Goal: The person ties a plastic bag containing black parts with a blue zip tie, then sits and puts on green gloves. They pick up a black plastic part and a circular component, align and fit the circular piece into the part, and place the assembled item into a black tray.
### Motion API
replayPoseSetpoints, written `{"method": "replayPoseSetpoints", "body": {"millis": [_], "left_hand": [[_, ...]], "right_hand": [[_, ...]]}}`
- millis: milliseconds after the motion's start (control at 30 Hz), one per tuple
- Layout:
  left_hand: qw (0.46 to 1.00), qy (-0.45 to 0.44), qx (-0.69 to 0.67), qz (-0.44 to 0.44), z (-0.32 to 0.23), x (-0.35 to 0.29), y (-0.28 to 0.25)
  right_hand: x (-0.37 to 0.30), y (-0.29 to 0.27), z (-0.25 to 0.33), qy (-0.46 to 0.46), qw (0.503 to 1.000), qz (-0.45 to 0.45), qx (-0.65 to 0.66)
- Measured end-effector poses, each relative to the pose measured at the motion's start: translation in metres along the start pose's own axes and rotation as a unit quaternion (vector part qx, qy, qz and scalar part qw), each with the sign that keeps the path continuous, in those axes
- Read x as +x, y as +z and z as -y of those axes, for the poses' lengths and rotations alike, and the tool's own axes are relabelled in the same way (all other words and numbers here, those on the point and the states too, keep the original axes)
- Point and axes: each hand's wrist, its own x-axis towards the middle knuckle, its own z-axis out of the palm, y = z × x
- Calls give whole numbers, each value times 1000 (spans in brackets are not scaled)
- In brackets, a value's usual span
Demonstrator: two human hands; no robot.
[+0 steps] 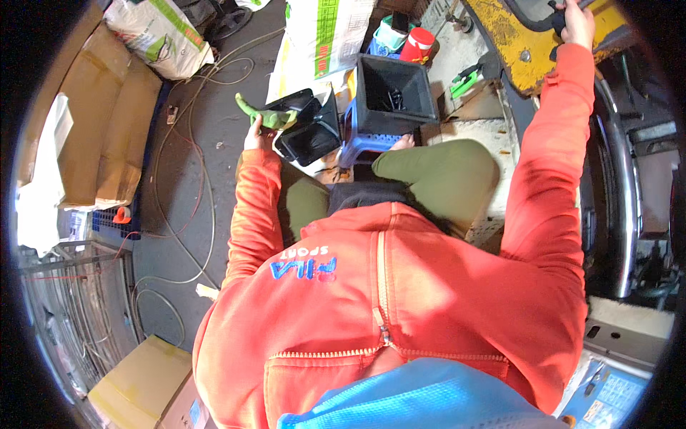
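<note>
Pale-green curved piece, seemingly moulded plastic: out at the left, by the near-left edge of an open black plastic tray.
Bare left hand below an orange-red sleeve: pinched on the green piece near its middle.
Green piece's handling: probably light, fairly stiff, perhaps slick; likely weakest at the slim, tail-like end.
Green piece's hold: best by the thicker body.
Bare right hand: raised beside a yellow-painted metal machine panel; cannot tell whether closed on anything.
</note>
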Motion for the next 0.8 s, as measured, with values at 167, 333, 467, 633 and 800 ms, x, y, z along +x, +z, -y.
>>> {"method": "replayPoseSetpoints", "body": {"millis": [167,333,467,633,800], "left_hand": [[996,13,-69,58,-4,-6,-11],[999,-3,-23,-27,-8,-9,2],[999,-14,37,27,-4,-12,16],[995,7,52,86,-3,-15,14],[980,17,90,174,-12,-5,2]], "right_hand": [[-7,-47,11,-56,997,2,-48],[-118,-100,71,-255,952,-110,-126],[-263,-85,78,-371,912,-104,-138],[-259,-137,93,-124,892,44,432],[-254,-202,120,-202,808,36,553]]}}
